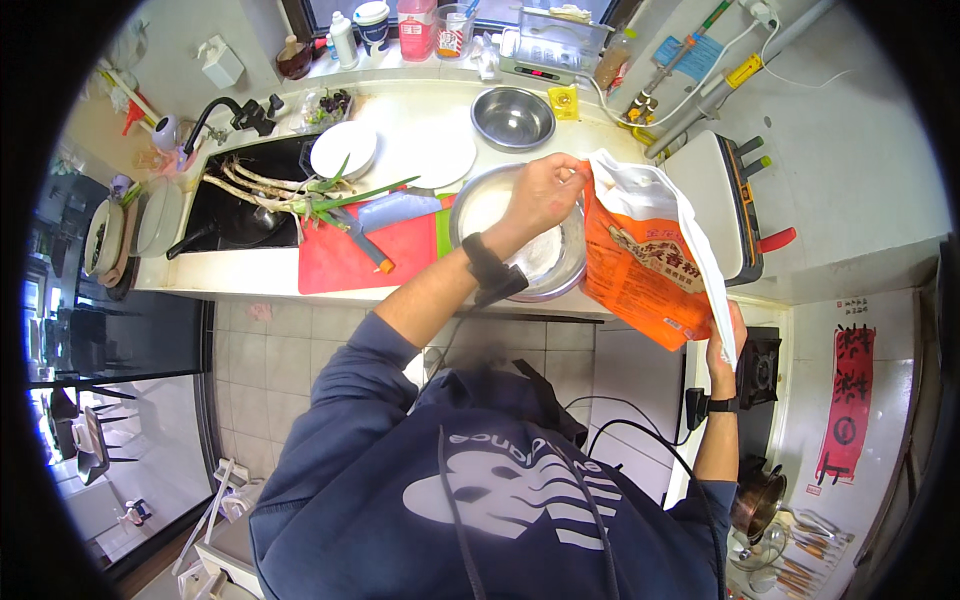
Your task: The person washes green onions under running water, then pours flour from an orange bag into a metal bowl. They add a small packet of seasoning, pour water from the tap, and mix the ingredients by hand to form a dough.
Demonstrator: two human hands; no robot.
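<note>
My left hand (551,191) pinches the upper left corner of an orange and white flour bag (637,255). My right hand (729,337) grips the bag's opposite end, its fingers partly hidden behind the bag. The bag is tilted over the counter's front edge, its white edge facing up and right. Under my left forearm sits a large steel mixing bowl (571,270) with white powder (544,253) inside. The bag's left side overlaps the bowl's right rim in view. No powder is seen falling.
Left of the bowl, a cleaver (397,211), an orange-tipped tool (367,247) and scallions (300,196) rest on or over a red cutting board (337,262). Behind are a white plate (442,154), white bowl (343,150) and smaller steel bowl (513,118). A knife block (709,202) stands right.
</note>
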